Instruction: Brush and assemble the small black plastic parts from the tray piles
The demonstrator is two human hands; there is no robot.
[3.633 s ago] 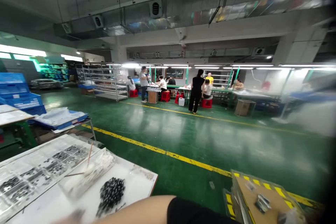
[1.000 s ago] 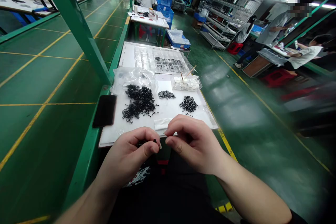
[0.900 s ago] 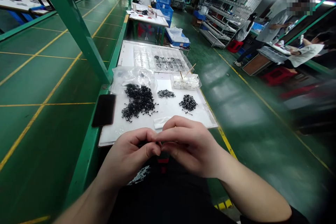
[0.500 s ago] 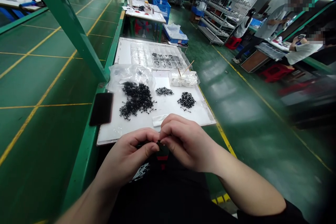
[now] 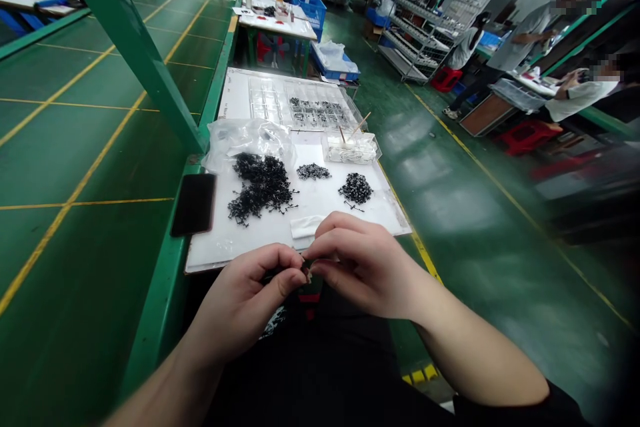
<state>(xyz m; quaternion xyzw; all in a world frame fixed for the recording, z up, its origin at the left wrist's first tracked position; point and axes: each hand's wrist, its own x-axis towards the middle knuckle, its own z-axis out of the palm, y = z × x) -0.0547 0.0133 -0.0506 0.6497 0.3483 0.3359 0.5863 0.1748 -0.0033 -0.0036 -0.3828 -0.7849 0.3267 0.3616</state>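
Note:
My left hand (image 5: 250,297) and my right hand (image 5: 363,267) meet fingertip to fingertip just off the table's near edge. Both are closed in a pinch around a tiny dark piece, mostly hidden by the fingers; its kind cannot be made out. Beyond them on the white board (image 5: 320,203) lies a large tangled heap of small black parts (image 5: 263,187). A small heap of black pieces (image 5: 313,171) and a rounder heap of black pieces (image 5: 356,188) sit to its right. A folded white cloth (image 5: 305,227) rests right behind my fingers.
A dark phone (image 5: 194,204) lies at the board's left edge. Behind the heaps are a clear plastic bag (image 5: 247,140), a clear box (image 5: 353,149) with white items and thin sticks, and a compartment tray (image 5: 315,110). A green post (image 5: 130,47) slants at left. Several people work farther off.
My right hand has shifted slightly, its fingers a little more spread along the pinch. The left hand stays nearly in place. The heaps look unchanged.

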